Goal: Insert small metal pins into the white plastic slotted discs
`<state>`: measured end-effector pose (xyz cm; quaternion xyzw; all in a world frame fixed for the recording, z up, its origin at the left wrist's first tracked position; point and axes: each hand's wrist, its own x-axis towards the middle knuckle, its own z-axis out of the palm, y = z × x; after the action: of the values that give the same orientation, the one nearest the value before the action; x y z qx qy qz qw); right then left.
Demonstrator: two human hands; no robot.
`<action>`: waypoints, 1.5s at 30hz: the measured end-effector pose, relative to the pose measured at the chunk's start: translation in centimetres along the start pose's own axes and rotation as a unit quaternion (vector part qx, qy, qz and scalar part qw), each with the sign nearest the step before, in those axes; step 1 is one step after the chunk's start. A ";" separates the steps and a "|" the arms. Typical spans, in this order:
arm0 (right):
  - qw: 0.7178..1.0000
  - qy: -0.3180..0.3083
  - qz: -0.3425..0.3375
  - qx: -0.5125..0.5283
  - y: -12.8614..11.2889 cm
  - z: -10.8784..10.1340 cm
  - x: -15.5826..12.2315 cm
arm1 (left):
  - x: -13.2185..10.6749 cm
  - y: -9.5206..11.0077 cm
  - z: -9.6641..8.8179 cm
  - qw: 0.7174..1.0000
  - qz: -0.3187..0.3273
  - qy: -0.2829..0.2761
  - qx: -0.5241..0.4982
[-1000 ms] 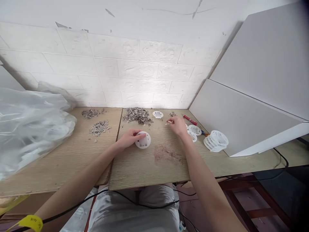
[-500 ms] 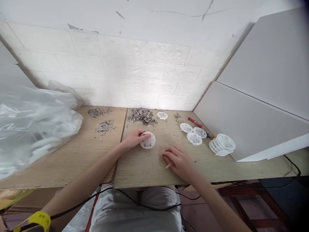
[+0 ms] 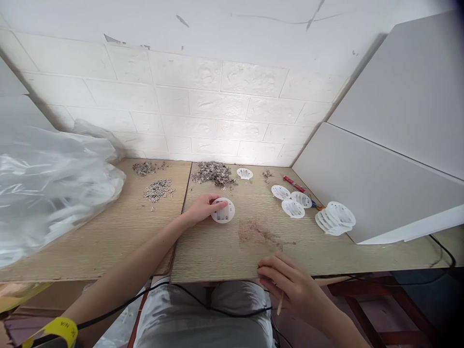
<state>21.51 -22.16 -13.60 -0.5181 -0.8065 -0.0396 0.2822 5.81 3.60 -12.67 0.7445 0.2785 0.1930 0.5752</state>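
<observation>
My left hand is closed on the left edge of a round white plastic battery holder, thumb on top, the disc on the table. Down at the table's front edge, my right hand has its fingers curled around a thin pale stick, whose end pokes out below the palm. What its fingertips touch cannot be made out. A patch of reddish-brown marks stains the tabletop between the hands. Behind the left hand lies a heap of small metal pieces.
Two more metal piles lie left. One white disc sits near the wall, several others and a stack at right. A red-handled tool rests by the grey panel. Clear plastic bags fill the left.
My right hand has moved down and right to the table's front edge, still with the stick, uncovering the reddish-brown patch. The left hand and its battery holder stay in place.
</observation>
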 end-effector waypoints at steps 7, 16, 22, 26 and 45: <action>1.000 0.008 -0.007 -0.012 -0.7 0.0 -0.3 | 0.0 -0.1 -0.1 1.000 -0.012 -0.021 0.008; 0.996 0.058 0.025 0.059 1.2 -1.7 4.7 | 0.2 -0.1 0.1 0.996 0.002 0.026 -0.090; 0.928 0.179 0.200 0.260 5.5 -1.1 14.0 | 0.0 -0.1 -0.4 0.996 0.015 0.019 -0.084; 0.885 0.151 0.216 0.383 7.3 0.9 17.8 | -0.1 0.0 -1.0 0.997 -0.006 0.002 -0.076; 0.843 0.150 0.284 0.431 8.0 7.3 16.6 | 0.2 0.2 -2.1 0.958 -0.019 0.022 -0.286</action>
<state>20.27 -2.41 -13.26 -0.5380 -0.5074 0.3168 0.5939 4.72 5.21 -11.92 0.5393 0.2383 0.2695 0.7614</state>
